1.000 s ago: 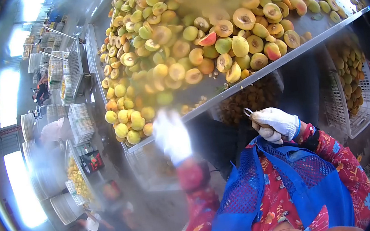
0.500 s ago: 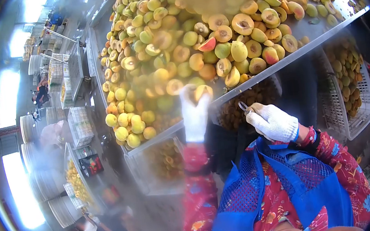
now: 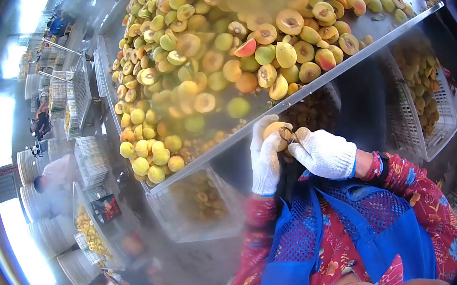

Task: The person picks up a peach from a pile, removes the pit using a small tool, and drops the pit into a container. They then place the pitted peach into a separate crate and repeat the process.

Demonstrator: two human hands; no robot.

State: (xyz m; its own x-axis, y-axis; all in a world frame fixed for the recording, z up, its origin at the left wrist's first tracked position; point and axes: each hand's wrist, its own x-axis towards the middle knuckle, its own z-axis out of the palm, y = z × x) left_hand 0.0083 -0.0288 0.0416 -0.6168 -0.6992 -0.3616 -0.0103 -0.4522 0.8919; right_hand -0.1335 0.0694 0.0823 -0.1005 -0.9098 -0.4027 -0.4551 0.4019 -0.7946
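My left hand (image 3: 266,158), in a white glove, holds a halved yellow fruit (image 3: 277,133) just below the metal table's edge. Against that fruit, my right hand (image 3: 327,153), also gloved, presses a small metal tool (image 3: 288,135) pinched in its fingers. Only the tool's looped end shows. Beyond both hands, whole and halved fruits (image 3: 286,54) are heaped on the metal table (image 3: 312,87), some with cut faces upward.
Below the table edge stand a clear bin (image 3: 223,221) with fruit pieces at left and a white crate (image 3: 435,148) of fruit at right. A dark bin sits behind my hands. People, stacked crates and another fruit table (image 3: 104,230) are at far left.
My left hand has come back from the table's fruit pile toward my body with a halved fruit. My right hand's tool now meets that fruit. The view has shifted slightly.
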